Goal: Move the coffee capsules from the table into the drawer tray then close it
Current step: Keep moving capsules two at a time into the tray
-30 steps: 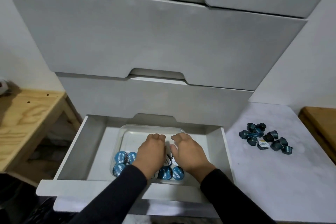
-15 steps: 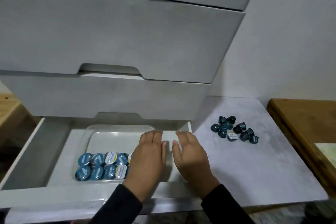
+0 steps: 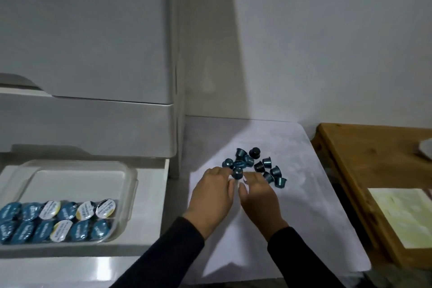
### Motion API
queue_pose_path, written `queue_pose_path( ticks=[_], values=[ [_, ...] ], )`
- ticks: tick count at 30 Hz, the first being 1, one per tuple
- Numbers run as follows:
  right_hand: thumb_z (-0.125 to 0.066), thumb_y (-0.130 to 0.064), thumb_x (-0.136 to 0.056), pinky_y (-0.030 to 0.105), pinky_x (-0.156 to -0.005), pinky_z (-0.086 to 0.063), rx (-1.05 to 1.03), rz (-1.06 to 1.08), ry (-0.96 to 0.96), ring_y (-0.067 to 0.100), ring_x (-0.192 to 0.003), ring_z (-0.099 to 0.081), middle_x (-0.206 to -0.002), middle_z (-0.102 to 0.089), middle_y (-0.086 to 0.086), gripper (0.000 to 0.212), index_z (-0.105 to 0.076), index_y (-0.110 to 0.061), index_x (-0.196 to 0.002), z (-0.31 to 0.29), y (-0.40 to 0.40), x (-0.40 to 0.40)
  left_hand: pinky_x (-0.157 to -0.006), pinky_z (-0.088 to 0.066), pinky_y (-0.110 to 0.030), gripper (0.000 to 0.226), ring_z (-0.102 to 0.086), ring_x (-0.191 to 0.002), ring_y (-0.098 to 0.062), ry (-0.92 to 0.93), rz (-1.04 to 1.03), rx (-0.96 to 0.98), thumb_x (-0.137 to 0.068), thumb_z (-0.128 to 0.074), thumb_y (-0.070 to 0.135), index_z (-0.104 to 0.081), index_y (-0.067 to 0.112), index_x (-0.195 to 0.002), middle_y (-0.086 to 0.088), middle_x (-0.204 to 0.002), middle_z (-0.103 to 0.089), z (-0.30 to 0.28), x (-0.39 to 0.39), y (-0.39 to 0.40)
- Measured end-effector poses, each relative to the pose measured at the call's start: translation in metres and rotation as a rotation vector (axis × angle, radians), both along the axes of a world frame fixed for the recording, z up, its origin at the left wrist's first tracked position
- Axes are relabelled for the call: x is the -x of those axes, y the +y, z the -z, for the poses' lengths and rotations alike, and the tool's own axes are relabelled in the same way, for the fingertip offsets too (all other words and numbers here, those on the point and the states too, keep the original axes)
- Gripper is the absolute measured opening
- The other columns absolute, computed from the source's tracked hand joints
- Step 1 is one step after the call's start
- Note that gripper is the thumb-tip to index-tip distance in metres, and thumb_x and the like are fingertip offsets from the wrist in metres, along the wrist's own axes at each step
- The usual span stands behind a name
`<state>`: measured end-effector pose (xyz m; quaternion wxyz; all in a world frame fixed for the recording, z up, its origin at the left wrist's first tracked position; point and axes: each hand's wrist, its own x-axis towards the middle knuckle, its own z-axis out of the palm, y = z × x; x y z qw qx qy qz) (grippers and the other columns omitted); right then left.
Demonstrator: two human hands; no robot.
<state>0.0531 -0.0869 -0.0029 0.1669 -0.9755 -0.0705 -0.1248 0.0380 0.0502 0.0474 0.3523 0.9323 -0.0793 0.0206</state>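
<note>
Left hand (image 3: 214, 196) pinches one capsule (image 3: 238, 172); right hand (image 3: 257, 196) fingers unclear. Loose pile (image 3: 257, 166) mid-table (image 3: 327, 229): hasty grab risks scattering, rolling off.

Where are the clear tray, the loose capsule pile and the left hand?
clear tray (image 3: 77, 172): head view, bare floor at its far end.
loose capsule pile (image 3: 266, 162): head view, side of one upturned capsule.
left hand (image 3: 211, 196): head view, back of the hand.

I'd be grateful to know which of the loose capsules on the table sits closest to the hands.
The teal coffee capsule at the pile's near edge, standing base-up between the fingertips of the left hand and right hand. The other capsules lie farther back or to the right.
</note>
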Motion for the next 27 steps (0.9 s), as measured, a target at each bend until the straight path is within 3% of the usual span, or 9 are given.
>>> queue_pose_path(
  ticks=[2,7,12,16,19,23,27],
  values=[
    [-0.056,-0.005,-0.072,0.028,-0.053,-0.055,-0.044,-0.026,0.046,0.029,-0.067,-0.065,-0.078,-0.067,0.013,0.016,-0.066,0.0,-0.084,0.014,-0.019,-0.01,-0.086,-0.042,-0.026,0.026,-0.054,-0.105,-0.019,0.057,-0.018,-0.013,-0.093,-0.044,0.017,-0.059,0.013,-0.114,-0.006,-0.114,-0.063,0.012,-0.013,-0.018],
    [-0.044,-0.021,-0.079,0.027,-0.053,-0.052,-0.01,-0.03,0.125,0.027,-0.067,-0.064,-0.081,-0.064,0.01,0.025,-0.064,-0.008,-0.087,0.041,-0.044,-0.03,-0.069,-0.041,-0.027,0.021,-0.056,-0.085,-0.024,0.185,-0.056,-0.014,-0.089,-0.044,0.012,-0.062,0.008,-0.1,-0.012,-0.1,-0.063,0.041,-0.038,-0.043],
    [-0.04,-0.022,-0.081,0.027,-0.056,-0.051,-0.053,-0.104,0.158,0.026,-0.075,-0.064,-0.087,-0.066,0.008,0.03,-0.065,-0.006,-0.09,0.047,-0.05,-0.041,-0.068,-0.048,-0.031,0.012,-0.053,-0.078,-0.017,0.174,-0.178,0.046,-0.079,-0.045,0.013,-0.056,0.019,-0.078,0.002,-0.085,-0.06,0.062,-0.051,-0.062],
    [-0.045,-0.021,-0.09,0.035,-0.072,-0.051,-0.077,-0.122,0.24,0.024,-0.094,-0.058,-0.106,-0.06,0.006,0.024,-0.058,-0.008,-0.106,0.061,-0.056,-0.048,-0.072,-0.049,-0.026,0.027,-0.054,-0.085,-0.011,0.132,-0.191,0.035,-0.077,-0.044,0.009,-0.06,0.025,-0.091,0.009,-0.092,-0.063,0.085,-0.058,-0.07],
    [-0.058,-0.014,-0.084,0.034,-0.067,-0.055,-0.085,-0.156,0.198,0.024,-0.089,-0.062,-0.105,-0.063,0.007,0.021,-0.061,-0.007,-0.103,0.064,-0.061,-0.047,-0.076,-0.047,-0.022,0.03,-0.055,-0.09,-0.01,0.118,-0.178,0.064,-0.08,-0.046,0.007,-0.064,0.023,-0.099,0.009,-0.1,-0.064,0.096,-0.062,-0.072],
    [-0.062,-0.011,-0.081,0.03,-0.066,-0.057,-0.105,-0.191,0.174,0.022,-0.085,-0.065,-0.104,-0.065,0.005,0.022,-0.063,-0.007,-0.102,0.064,-0.066,-0.041,-0.071,-0.05,-0.027,0.02,-0.055,-0.079,-0.01,0.117,-0.232,0.144,-0.078,-0.052,0.007,-0.061,0.023,-0.086,0.008,-0.089,-0.061,0.101,-0.063,-0.075],
    [-0.06,-0.017,-0.081,0.025,-0.069,-0.056,-0.105,-0.186,0.165,0.019,-0.085,-0.066,-0.104,-0.066,0.003,0.022,-0.066,-0.011,-0.101,0.062,-0.069,-0.038,-0.066,-0.043,-0.014,0.023,-0.054,-0.073,-0.005,0.075,-0.245,0.177,-0.075,-0.057,0.002,-0.06,0.023,-0.082,0.01,-0.085,-0.058,0.107,-0.062,-0.073]
  ],
)
